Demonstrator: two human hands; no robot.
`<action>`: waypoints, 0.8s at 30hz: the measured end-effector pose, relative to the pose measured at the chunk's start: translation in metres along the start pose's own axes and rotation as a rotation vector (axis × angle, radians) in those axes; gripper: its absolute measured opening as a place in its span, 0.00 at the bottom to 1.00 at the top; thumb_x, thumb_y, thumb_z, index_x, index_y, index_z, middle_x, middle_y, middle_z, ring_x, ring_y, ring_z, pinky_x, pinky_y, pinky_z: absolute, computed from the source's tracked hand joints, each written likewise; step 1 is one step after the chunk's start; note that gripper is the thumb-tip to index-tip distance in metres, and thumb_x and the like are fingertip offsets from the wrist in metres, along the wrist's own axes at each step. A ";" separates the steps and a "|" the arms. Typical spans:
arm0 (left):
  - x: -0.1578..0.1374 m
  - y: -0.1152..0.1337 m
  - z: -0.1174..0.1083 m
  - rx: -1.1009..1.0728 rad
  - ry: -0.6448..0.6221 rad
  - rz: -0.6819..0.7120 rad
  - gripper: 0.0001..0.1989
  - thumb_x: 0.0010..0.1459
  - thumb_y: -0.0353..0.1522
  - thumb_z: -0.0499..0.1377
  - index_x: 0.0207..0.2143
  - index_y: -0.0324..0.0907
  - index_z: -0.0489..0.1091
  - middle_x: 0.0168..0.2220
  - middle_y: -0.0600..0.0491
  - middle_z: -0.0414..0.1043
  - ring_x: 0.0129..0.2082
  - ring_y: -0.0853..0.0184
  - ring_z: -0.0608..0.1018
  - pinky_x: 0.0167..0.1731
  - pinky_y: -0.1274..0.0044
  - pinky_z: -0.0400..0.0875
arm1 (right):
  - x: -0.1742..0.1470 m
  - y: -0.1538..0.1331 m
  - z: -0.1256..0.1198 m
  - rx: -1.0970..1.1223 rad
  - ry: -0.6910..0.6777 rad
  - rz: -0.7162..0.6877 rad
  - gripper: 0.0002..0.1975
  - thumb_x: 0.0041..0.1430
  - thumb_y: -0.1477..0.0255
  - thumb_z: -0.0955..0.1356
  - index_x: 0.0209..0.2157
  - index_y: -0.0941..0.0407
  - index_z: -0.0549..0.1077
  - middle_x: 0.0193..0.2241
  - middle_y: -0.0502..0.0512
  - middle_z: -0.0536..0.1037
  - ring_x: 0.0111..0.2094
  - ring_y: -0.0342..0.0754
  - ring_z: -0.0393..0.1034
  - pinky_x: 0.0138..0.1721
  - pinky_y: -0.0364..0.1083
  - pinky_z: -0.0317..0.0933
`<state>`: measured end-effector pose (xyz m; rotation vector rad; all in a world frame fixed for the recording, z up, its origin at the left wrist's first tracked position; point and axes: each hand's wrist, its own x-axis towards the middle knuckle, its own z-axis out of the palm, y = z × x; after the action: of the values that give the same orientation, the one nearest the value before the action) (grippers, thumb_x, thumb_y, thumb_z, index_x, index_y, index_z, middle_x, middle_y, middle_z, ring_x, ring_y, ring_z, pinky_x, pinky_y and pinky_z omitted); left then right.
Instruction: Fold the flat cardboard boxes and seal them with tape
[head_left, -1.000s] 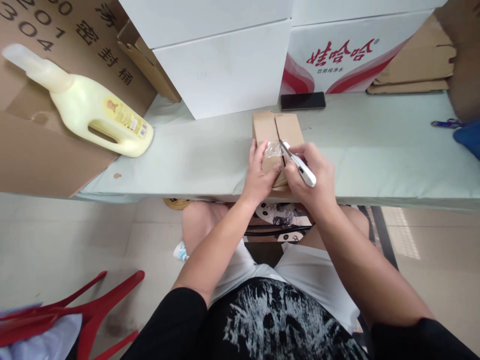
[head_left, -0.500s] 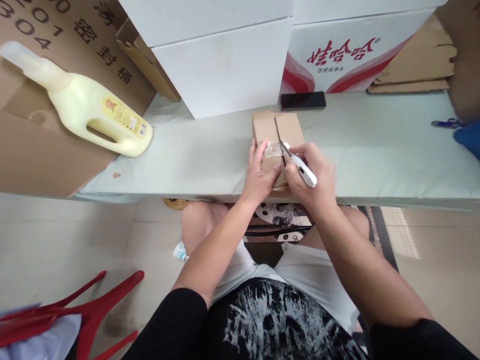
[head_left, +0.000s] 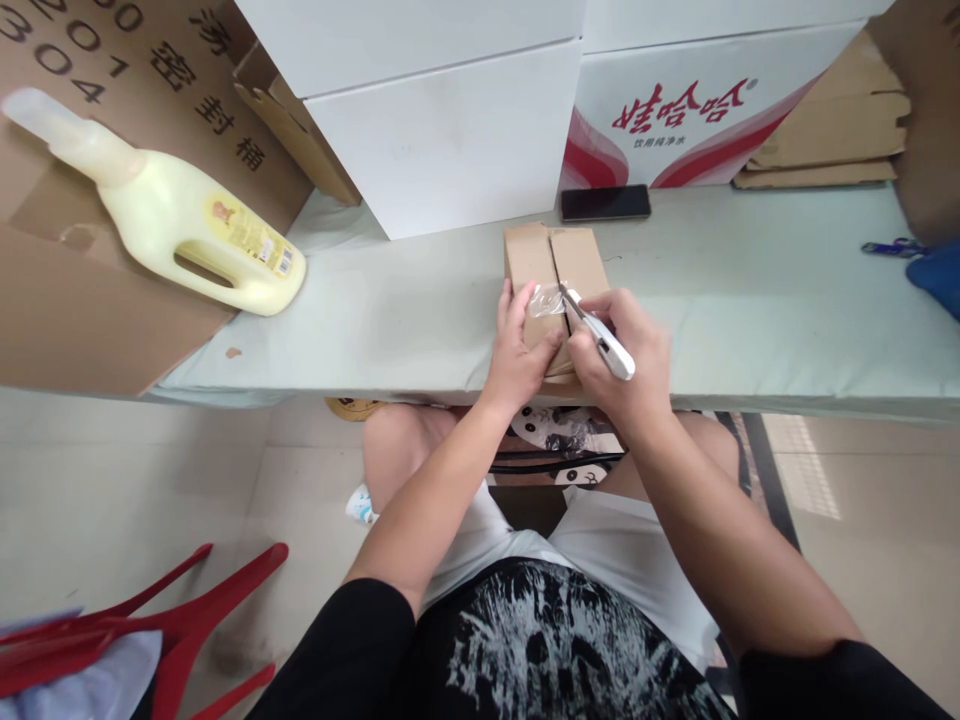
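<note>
A small brown cardboard box (head_left: 580, 262) stands at the table's front edge, its two top flaps meeting at a narrow gap. Clear tape (head_left: 545, 299) lies wrinkled across that gap. My left hand (head_left: 517, 355) grips the box from the left, thumb on top and fingers along the side. In my right hand (head_left: 636, 352) is a white utility knife (head_left: 613, 354), held in closed fingers. Its blade points up and left, with the tip at the gap beside the tape.
On the pale green table (head_left: 390, 330), a black phone (head_left: 605, 203) lies behind the box. White cartons (head_left: 450, 140) stand at the back. At left, a yellow bottle (head_left: 150, 205) leans by a large carton (head_left: 82, 310). A red stool (head_left: 180, 630) is on the floor.
Almost nothing differs. Both hands, the box and the knife keep nearly the same positions; the view has shifted very slightly.
</note>
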<state>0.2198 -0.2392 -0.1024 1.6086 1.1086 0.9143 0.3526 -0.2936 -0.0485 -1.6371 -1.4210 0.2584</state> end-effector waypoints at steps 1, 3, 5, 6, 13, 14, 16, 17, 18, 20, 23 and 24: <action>0.000 0.000 0.000 0.001 0.000 0.002 0.36 0.61 0.51 0.62 0.67 0.53 0.57 0.78 0.51 0.38 0.78 0.53 0.42 0.75 0.60 0.41 | 0.000 0.000 0.000 -0.007 -0.005 0.000 0.06 0.52 0.69 0.65 0.34 0.51 0.68 0.26 0.49 0.75 0.27 0.48 0.68 0.30 0.47 0.62; 0.000 0.000 0.000 0.004 -0.001 -0.001 0.36 0.61 0.50 0.62 0.67 0.53 0.57 0.78 0.50 0.38 0.77 0.53 0.42 0.75 0.60 0.42 | 0.000 0.000 0.000 -0.012 -0.011 -0.004 0.06 0.53 0.69 0.65 0.35 0.51 0.68 0.26 0.49 0.75 0.27 0.48 0.68 0.30 0.47 0.62; 0.000 0.001 0.000 0.007 -0.005 -0.008 0.37 0.61 0.50 0.62 0.68 0.51 0.56 0.78 0.48 0.37 0.77 0.53 0.43 0.75 0.61 0.43 | -0.001 0.000 0.000 -0.007 -0.006 -0.007 0.05 0.53 0.69 0.65 0.34 0.51 0.68 0.26 0.49 0.75 0.27 0.47 0.68 0.29 0.47 0.62; 0.000 0.001 0.000 0.008 -0.008 -0.011 0.37 0.61 0.50 0.62 0.68 0.50 0.56 0.78 0.47 0.37 0.77 0.53 0.43 0.75 0.61 0.43 | -0.001 0.000 0.000 -0.002 0.001 -0.007 0.05 0.52 0.69 0.65 0.34 0.51 0.68 0.25 0.49 0.74 0.26 0.47 0.67 0.29 0.47 0.62; -0.001 0.001 -0.001 0.015 -0.013 -0.004 0.37 0.61 0.52 0.61 0.68 0.52 0.56 0.78 0.49 0.38 0.78 0.53 0.42 0.75 0.60 0.42 | -0.002 0.000 0.001 -0.001 0.022 -0.029 0.04 0.53 0.68 0.65 0.32 0.51 0.67 0.24 0.48 0.73 0.25 0.46 0.66 0.28 0.46 0.61; -0.001 0.000 0.000 0.014 -0.014 -0.005 0.38 0.61 0.52 0.61 0.68 0.52 0.56 0.78 0.49 0.37 0.78 0.53 0.42 0.75 0.61 0.42 | -0.002 0.000 0.001 -0.005 0.024 -0.036 0.04 0.53 0.68 0.65 0.33 0.51 0.67 0.24 0.48 0.73 0.25 0.47 0.66 0.28 0.46 0.61; 0.000 -0.001 0.000 0.007 -0.014 -0.004 0.37 0.61 0.51 0.62 0.68 0.52 0.56 0.78 0.49 0.36 0.77 0.54 0.42 0.75 0.61 0.42 | -0.001 0.000 0.002 -0.015 0.030 -0.049 0.04 0.53 0.68 0.65 0.33 0.51 0.68 0.25 0.49 0.75 0.26 0.47 0.67 0.28 0.46 0.61; 0.000 -0.001 0.000 0.004 -0.011 -0.002 0.37 0.61 0.51 0.62 0.68 0.52 0.56 0.78 0.49 0.36 0.77 0.54 0.43 0.75 0.61 0.42 | -0.001 0.000 0.003 -0.020 0.034 -0.051 0.04 0.53 0.68 0.65 0.32 0.51 0.68 0.25 0.49 0.75 0.26 0.47 0.67 0.28 0.46 0.61; 0.000 -0.001 0.000 0.004 -0.008 0.001 0.37 0.61 0.51 0.62 0.68 0.52 0.56 0.78 0.49 0.37 0.77 0.54 0.43 0.75 0.61 0.41 | -0.001 0.000 0.003 -0.024 0.036 -0.049 0.04 0.53 0.68 0.65 0.32 0.51 0.68 0.25 0.49 0.75 0.25 0.46 0.66 0.28 0.46 0.61; 0.000 -0.002 0.000 0.009 -0.005 0.006 0.37 0.61 0.51 0.62 0.68 0.52 0.57 0.78 0.49 0.38 0.77 0.53 0.43 0.75 0.60 0.41 | -0.002 -0.001 0.003 -0.026 0.040 -0.040 0.03 0.52 0.68 0.65 0.31 0.51 0.68 0.24 0.49 0.74 0.25 0.46 0.65 0.27 0.46 0.61; -0.001 0.000 0.000 0.017 -0.005 0.008 0.37 0.61 0.51 0.62 0.68 0.51 0.57 0.77 0.48 0.39 0.77 0.52 0.42 0.75 0.59 0.40 | -0.004 -0.002 0.001 -0.020 0.049 -0.023 0.03 0.52 0.68 0.64 0.30 0.51 0.67 0.23 0.48 0.72 0.24 0.46 0.64 0.27 0.46 0.60; -0.001 0.000 -0.001 0.018 -0.005 0.007 0.37 0.61 0.51 0.62 0.68 0.50 0.57 0.77 0.47 0.39 0.77 0.51 0.42 0.74 0.59 0.40 | -0.004 -0.003 0.001 -0.015 0.050 -0.019 0.03 0.51 0.68 0.64 0.30 0.51 0.67 0.23 0.48 0.72 0.24 0.45 0.64 0.27 0.46 0.60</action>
<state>0.2190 -0.2402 -0.1022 1.6295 1.1115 0.9067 0.3492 -0.2971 -0.0485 -1.6309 -1.4028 0.1948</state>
